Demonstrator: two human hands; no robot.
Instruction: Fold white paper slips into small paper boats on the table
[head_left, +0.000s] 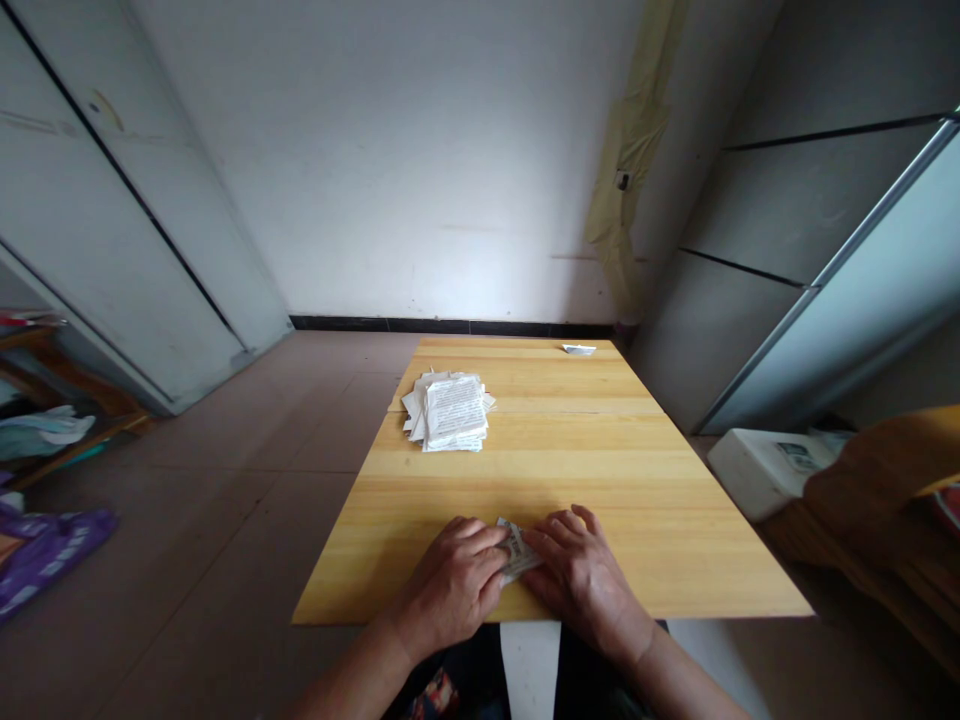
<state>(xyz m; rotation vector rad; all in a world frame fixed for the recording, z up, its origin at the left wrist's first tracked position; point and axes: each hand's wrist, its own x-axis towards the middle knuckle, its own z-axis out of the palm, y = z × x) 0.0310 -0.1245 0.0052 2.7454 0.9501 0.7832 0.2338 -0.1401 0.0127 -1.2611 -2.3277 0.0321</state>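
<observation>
A small folded piece of printed paper (pixel 516 549) lies on the near part of the wooden table (pixel 600 460), between my two hands. My left hand (pixel 459 575) presses on its left side with the fingers together. From the right, my right hand (pixel 581 572) rests over the other side, its fingers bent onto the paper. Both hands cover parts of the sheet, so its full shape is hidden. Farther off at the left stands a stack of printed paper sheets (pixel 454 412), unevenly piled. A small folded paper boat (pixel 579 350) sits near the table's far right edge.
A white wall (pixel 420 180) rises beyond the table. Grey cabinets (pixel 757 230) stand at the right, with a white box (pixel 772 468) and wooden furniture (pixel 885 480) below them. On the floor at the left lies a purple bag (pixel 56 560), near a wooden shelf (pixel 112 435).
</observation>
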